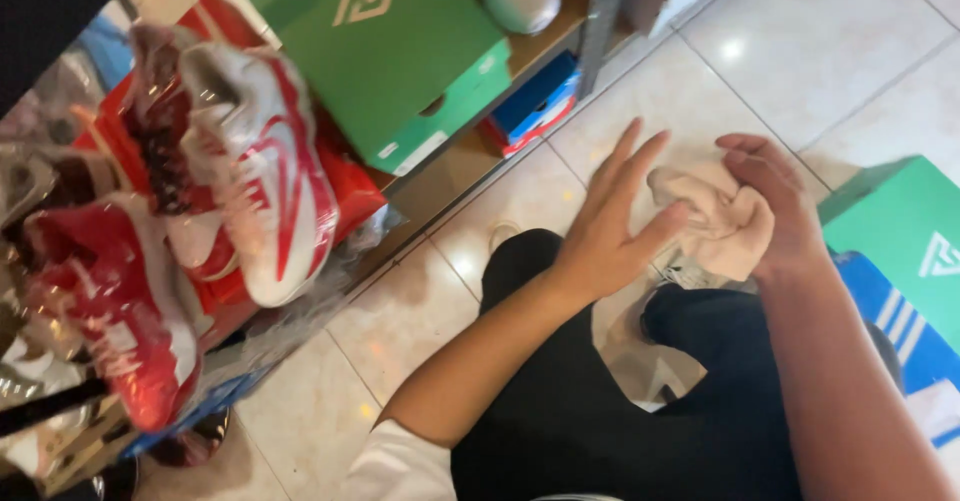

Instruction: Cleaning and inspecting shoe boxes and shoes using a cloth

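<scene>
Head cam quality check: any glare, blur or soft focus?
Head view: bright ceiling-light glare spots on the glossy floor tiles; the plastic-wrapped red and white shoes at left are close and soft, with sheen on the wrap; left hand slightly motion-blurred; right hand gripping the beige cloth is sharper.

A single head-worn camera looks steeply down from close range. The view is tilted: the tiled floor (800,51) fills the upper right, a shoe shelf (470,161) runs along the left, and the wearer's legs (600,411) occupy the lower centre.
</scene>
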